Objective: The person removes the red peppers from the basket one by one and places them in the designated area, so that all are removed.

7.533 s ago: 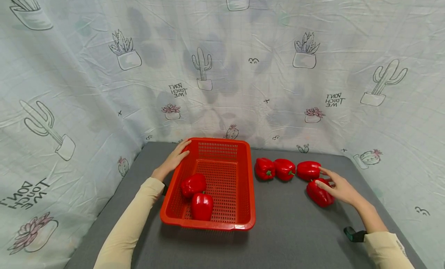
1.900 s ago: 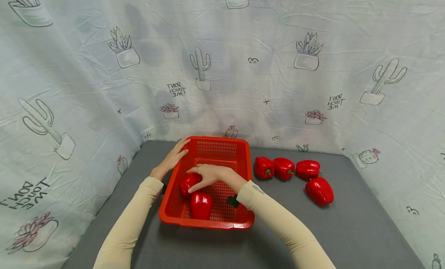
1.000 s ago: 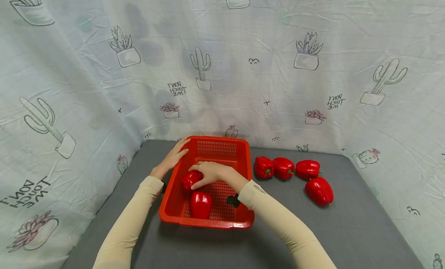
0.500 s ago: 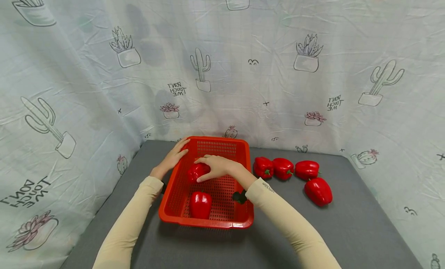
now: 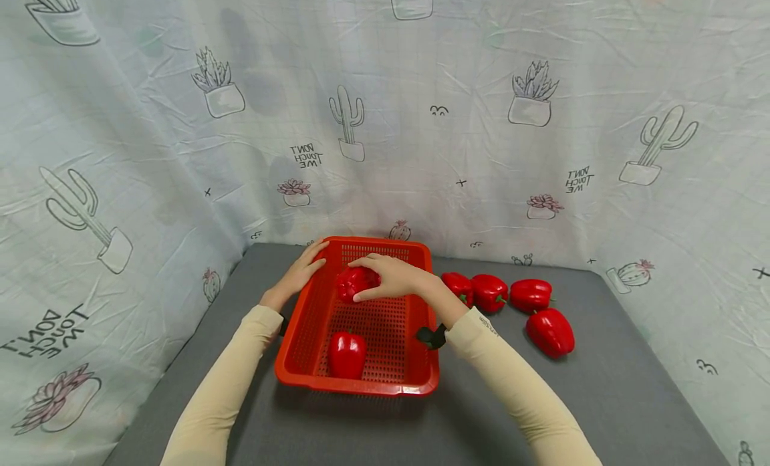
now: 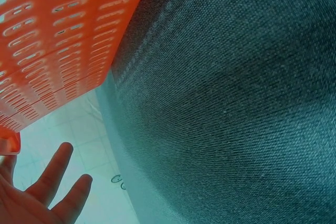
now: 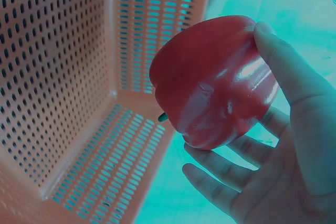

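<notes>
In the head view, my left hand (image 5: 301,269) rests at the far left rim of a red plastic basket (image 5: 359,388). Its fingers look mostly straight in the left wrist view, beside the basket's slotted wall (image 6: 63,40). My right hand (image 5: 394,277) holds a red bell pepper (image 5: 355,283) over the far part of the basket. The right wrist view shows the thumb on one side of this bell pepper (image 7: 210,82) and fingers beneath it, above the basket floor. Another red bell pepper (image 5: 347,356) lies at the basket's near left.
Several red bell peppers lie on the grey table right of the basket: one (image 5: 457,285) partly behind my right wrist, one (image 5: 490,292) beside it, one (image 5: 531,295) farther right and one (image 5: 551,333) nearer. A cactus-print curtain (image 5: 397,178) hangs behind the table.
From above the table peppers, my right hand has come into the basket, taken hold of the left pepper, and lifted it away toward the far right. My left hand stays put.
</notes>
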A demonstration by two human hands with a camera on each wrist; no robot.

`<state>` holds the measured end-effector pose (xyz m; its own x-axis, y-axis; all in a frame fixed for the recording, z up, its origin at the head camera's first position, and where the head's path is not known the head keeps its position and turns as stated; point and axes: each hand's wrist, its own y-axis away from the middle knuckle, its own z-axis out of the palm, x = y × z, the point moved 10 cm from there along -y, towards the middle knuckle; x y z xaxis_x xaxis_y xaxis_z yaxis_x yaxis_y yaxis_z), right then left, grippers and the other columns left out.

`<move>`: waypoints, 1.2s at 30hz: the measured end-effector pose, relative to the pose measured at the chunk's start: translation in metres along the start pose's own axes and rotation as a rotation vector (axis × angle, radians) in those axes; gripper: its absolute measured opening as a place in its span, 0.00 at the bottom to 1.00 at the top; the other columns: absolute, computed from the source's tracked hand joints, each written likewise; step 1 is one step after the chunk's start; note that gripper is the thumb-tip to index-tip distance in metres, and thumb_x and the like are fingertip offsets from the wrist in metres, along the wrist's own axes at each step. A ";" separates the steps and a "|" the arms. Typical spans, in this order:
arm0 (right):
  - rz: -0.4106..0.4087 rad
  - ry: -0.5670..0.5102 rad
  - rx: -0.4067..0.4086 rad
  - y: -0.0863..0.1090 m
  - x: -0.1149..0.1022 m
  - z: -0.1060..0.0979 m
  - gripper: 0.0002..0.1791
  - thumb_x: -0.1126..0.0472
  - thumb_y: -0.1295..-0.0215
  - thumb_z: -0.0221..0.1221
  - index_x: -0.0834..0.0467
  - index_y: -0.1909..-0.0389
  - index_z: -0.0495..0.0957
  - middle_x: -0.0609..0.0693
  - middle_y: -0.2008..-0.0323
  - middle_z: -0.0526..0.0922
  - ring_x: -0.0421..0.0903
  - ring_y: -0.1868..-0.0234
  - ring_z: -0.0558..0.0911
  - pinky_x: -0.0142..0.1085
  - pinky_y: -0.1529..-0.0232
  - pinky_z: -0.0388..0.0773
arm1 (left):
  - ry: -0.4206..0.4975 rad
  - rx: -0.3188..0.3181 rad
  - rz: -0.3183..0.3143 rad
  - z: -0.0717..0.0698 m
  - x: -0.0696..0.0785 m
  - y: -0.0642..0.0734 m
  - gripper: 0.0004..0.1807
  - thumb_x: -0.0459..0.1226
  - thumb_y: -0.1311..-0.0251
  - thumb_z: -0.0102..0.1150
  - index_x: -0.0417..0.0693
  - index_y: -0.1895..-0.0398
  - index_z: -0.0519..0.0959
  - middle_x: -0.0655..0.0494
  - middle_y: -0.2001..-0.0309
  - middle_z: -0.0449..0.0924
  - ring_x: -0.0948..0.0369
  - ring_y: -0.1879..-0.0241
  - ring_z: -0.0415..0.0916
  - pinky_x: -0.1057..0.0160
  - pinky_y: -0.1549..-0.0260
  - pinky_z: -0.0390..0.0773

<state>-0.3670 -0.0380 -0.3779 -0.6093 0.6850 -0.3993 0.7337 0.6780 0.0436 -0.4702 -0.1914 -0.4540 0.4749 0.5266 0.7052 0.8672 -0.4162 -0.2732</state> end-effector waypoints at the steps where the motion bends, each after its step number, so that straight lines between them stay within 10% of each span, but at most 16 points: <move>1: 0.001 -0.005 0.007 0.002 0.001 -0.003 0.39 0.36 0.46 0.58 0.45 0.34 0.62 0.47 0.37 0.66 0.45 0.40 0.68 0.42 0.43 0.70 | 0.001 0.001 0.003 0.000 0.000 0.000 0.27 0.39 0.30 0.39 0.43 0.29 0.55 0.44 0.27 0.44 0.44 0.29 0.42 0.38 0.37 0.48; 36: 0.077 -0.130 0.263 0.085 0.068 -0.056 0.39 0.40 0.46 0.62 0.47 0.34 0.63 0.49 0.41 0.70 0.45 0.45 0.71 0.45 0.47 0.73 | 0.014 0.006 0.015 0.000 0.002 0.000 0.27 0.39 0.30 0.39 0.43 0.29 0.54 0.45 0.27 0.43 0.44 0.29 0.42 0.37 0.38 0.48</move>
<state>-0.3630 0.0808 -0.3500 -0.5180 0.6803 -0.5185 0.8392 0.5216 -0.1540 -0.4687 -0.1903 -0.4524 0.4853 0.5097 0.7104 0.8612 -0.4189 -0.2877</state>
